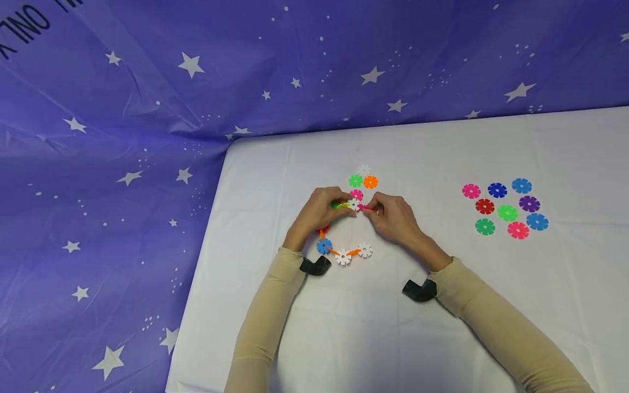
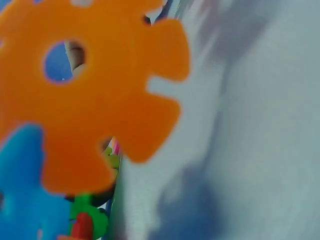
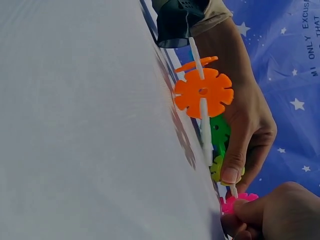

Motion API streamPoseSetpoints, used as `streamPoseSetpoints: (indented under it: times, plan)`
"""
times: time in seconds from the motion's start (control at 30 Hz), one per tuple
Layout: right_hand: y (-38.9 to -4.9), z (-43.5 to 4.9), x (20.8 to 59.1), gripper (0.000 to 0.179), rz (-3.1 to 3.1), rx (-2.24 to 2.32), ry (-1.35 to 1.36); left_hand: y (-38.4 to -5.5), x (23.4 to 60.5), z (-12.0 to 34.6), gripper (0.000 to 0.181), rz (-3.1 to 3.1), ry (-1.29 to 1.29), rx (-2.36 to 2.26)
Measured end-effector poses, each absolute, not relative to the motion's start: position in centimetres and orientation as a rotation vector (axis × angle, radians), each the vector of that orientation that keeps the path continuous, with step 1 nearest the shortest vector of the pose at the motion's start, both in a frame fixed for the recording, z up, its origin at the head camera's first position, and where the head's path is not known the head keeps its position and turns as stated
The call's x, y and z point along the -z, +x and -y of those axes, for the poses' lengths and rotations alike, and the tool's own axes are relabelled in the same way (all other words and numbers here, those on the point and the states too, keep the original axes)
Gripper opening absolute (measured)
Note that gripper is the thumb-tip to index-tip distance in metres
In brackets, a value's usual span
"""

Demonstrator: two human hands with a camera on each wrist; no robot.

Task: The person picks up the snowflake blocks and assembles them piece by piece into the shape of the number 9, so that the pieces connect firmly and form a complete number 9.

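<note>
My left hand (image 1: 319, 210) pinches the end of a chain of notched plastic discs, at a white disc (image 1: 354, 205) beside a yellow one (image 3: 216, 169). Thumb and fingers of my right hand (image 1: 395, 218) grip a pink disc (image 3: 234, 203), its edge meeting that white disc. From the left hand the chain curves toward the body through a blue disc (image 1: 324, 246), a white disc (image 1: 343, 257) and an orange disc (image 1: 354, 252), ending in another white disc (image 1: 365, 250). A large orange disc (image 2: 115, 110) of the chain fills much of the left wrist view.
Just beyond the hands lie loose discs: pink (image 1: 356, 194), green (image 1: 355, 180), orange (image 1: 371, 182) and white (image 1: 364, 170). Several more, including a purple disc (image 1: 529, 204), lie spread at the right. A white cloth covers the table (image 1: 354, 327); a starry blue curtain (image 1: 295, 54) hangs behind.
</note>
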State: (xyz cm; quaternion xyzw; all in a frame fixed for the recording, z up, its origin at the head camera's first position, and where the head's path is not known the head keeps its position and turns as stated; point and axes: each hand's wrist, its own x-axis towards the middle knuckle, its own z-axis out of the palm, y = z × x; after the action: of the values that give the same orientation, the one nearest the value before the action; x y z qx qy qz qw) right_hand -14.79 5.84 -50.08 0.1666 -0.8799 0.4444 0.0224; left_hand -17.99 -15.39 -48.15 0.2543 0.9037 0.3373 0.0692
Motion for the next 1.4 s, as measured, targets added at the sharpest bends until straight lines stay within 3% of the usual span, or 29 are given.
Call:
streamPoseSetpoints:
  times: [0.3, 0.8, 1.2, 1.4]
  plan:
    - [-15.2, -5.5, 50.0, 0.013, 2.759, -1.353, 0.541, -18.0, 47.9, 15.8, 0.035, -2.706, 0.737, -1.060]
    - [-19.3, -5.6, 49.2, 0.029, 2.939, -0.930, 0.939, -17.9, 46.7, 17.4, 0.040, -2.692, 0.588, -0.851]
    - [-19.2, -6.6, 48.8, 0.035, 3.074, -0.882, 0.789, -19.1, 47.9, 18.7, 0.045, -2.550, 0.722, -1.144]
    - [-18.1, -7.8, 48.6, 0.027, 3.002, -1.213, 0.720, -19.6, 48.3, 18.3, 0.035, -2.444, 0.838, -1.288]
